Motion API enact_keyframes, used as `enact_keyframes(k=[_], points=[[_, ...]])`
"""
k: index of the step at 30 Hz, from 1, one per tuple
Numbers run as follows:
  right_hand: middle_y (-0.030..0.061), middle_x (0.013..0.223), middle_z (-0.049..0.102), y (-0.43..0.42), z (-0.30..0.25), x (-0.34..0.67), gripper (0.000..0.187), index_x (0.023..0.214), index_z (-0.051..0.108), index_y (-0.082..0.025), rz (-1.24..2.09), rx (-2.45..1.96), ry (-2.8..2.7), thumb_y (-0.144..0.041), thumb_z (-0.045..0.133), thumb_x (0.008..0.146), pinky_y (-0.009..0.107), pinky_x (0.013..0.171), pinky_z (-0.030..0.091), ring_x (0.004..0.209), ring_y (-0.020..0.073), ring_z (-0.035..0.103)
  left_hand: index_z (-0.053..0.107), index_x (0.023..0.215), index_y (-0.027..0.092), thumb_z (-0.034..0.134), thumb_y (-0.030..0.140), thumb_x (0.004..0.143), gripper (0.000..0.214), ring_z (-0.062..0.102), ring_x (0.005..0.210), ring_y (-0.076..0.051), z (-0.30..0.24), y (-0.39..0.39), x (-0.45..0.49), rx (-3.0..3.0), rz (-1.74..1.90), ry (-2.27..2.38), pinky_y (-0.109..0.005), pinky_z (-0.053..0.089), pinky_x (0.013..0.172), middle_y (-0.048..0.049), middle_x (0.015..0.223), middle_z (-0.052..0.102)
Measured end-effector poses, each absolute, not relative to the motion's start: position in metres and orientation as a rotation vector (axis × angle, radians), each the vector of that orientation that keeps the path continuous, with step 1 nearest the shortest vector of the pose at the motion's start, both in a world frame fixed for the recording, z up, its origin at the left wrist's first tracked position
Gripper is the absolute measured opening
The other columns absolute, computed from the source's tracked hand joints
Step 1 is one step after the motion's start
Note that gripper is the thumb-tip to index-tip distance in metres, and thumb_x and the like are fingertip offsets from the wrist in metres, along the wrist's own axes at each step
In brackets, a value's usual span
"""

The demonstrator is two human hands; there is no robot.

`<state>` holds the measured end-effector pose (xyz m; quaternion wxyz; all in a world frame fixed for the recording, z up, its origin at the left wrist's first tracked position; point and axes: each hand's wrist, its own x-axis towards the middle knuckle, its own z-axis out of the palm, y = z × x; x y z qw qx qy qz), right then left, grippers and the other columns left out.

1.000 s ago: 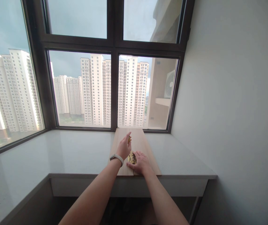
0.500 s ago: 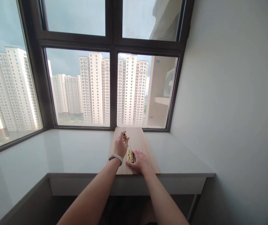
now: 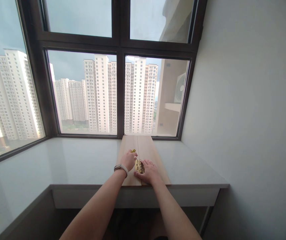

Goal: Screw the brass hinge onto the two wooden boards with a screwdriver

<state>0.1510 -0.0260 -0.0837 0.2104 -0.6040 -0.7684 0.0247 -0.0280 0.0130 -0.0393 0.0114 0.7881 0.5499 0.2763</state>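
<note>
left hand (image 3: 128, 160), lowered from mid-air to the wooden boards (image 3: 156, 156), closed on a yellow-tipped tool (image 3: 133, 151) just beside brass hinge (image 3: 139, 165); right hand (image 3: 150, 173) open, flat, pressing hinge on the seam.

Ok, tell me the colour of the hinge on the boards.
Shiny gold, like brass: the hinge shows best in the head view.

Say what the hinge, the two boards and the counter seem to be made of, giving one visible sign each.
Hinge: probably brass-coloured metal, shiny gold glint. Boards: wood or wood-look laminate, pale matt grain. Counter: likely stone or solid surface, smooth white, faintly reflective.
</note>
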Motion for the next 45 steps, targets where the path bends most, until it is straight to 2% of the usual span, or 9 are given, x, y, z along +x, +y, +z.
enact_keyframes(k=[4,11,18,24,30,35,41,43,45], points=[[0.0129,0.149,0.049,-0.026,-0.084,0.152,0.092,0.143,0.052,-0.025,0.069,-1.676,-2.136,-0.084,0.055,0.073,0.043,0.114,0.026,0.138,0.0338,0.040,0.072,0.114,0.027,0.059,0.023,0.092,0.026,0.065,0.092,-0.019,-0.049,0.021,-0.028,2.487,0.796,1.697,-0.031,0.050,0.082,-0.0081,0.118,0.060],[0.0121,0.145,0.052,-0.026,-0.084,0.152,0.090,0.143,0.051,-0.026,0.061,-1.645,-2.143,-0.084,0.055,0.073,0.042,0.115,0.025,0.135,0.0320,0.042,0.075,0.097,0.024,0.057,0.025,0.093,0.018,0.064,0.086,-0.018,-0.055,0.032,-0.026,2.569,0.704,1.625,-0.031,0.051,0.082,-0.0075,0.109,0.062],[0.0113,0.146,0.051,-0.027,-0.081,0.151,0.088,0.142,0.051,-0.027,0.062,-1.660,-2.150,-0.082,0.057,0.074,0.042,0.115,0.024,0.136,0.0311,0.042,0.070,0.091,0.021,0.061,0.023,0.090,0.009,0.061,0.085,-0.019,-0.056,0.041,-0.019,2.660,0.679,1.583,-0.031,0.049,0.079,-0.0088,0.106,0.061],[0.0108,0.148,0.049,-0.030,-0.077,0.150,0.085,0.144,0.050,-0.028,0.094,-1.706,-2.148,-0.076,0.062,0.075,0.041,0.115,0.023,0.138,0.0315,0.040,0.070,0.091,0.018,0.054,0.026,0.094,0.018,0.061,0.087,-0.022,-0.054,0.045,-0.014,2.691,0.706,1.586,-0.036,0.049,0.080,-0.0141,0.108,0.061],[0.0106,0.148,0.048,-0.033,-0.074,0.149,0.084,0.143,0.051,-0.028,0.111,-1.701,-2.138,-0.077,0.061,0.075,0.040,0.115,0.023,0.138,0.0312,0.039,0.071,0.086,0.015,0.049,0.024,0.095,0.026,0.062,0.093,-0.025,-0.053,0.054,-0.015,2.650,0.731,1.628,-0.038,0.047,0.086,-0.0178,0.100,0.064],[0.0115,0.149,0.047,-0.034,-0.074,0.150,0.089,0.143,0.051,-0.026,0.112,-1.679,-2.142,-0.084,0.056,0.074,0.041,0.115,0.022,0.138,0.0315,0.038,0.070,0.093,0.014,0.041,0.033,0.100,0.036,0.063,0.089,-0.023,-0.060,0.065,-0.020,2.528,0.791,1.725,-0.037,0.047,0.085,-0.0169,0.104,0.063],[0.0116,0.150,0.047,-0.033,-0.076,0.150,0.091,0.145,0.050,-0.027,0.099,-1.679,-2.136,-0.083,0.056,0.075,0.042,0.116,0.021,0.139,0.0321,0.037,0.071,0.090,0.015,0.041,0.035,0.100,0.037,0.064,0.087,-0.022,-0.074,0.068,-0.018,2.399,0.850,1.746,-0.035,0.047,0.084,-0.0141,0.095,0.064],[0.0112,0.149,0.048,-0.033,-0.077,0.151,0.090,0.144,0.050,-0.027,0.092,-1.669,-2.136,-0.083,0.056,0.074,0.042,0.116,0.022,0.138,0.0320,0.038,0.071,0.102,0.015,0.039,0.032,0.101,0.036,0.064,0.089,-0.022,-0.071,0.070,-0.016,2.372,0.891,1.716,-0.034,0.048,0.084,-0.0135,0.096,0.064],[0.0110,0.149,0.048,-0.032,-0.078,0.151,0.090,0.143,0.051,-0.027,0.088,-1.661,-2.134,-0.084,0.055,0.074,0.042,0.116,0.022,0.138,0.0320,0.038,0.065,0.124,0.017,0.037,0.026,0.100,0.038,0.064,0.092,-0.022,-0.064,0.072,-0.016,2.359,0.944,1.666,-0.035,0.048,0.087,-0.0139,0.104,0.063]])
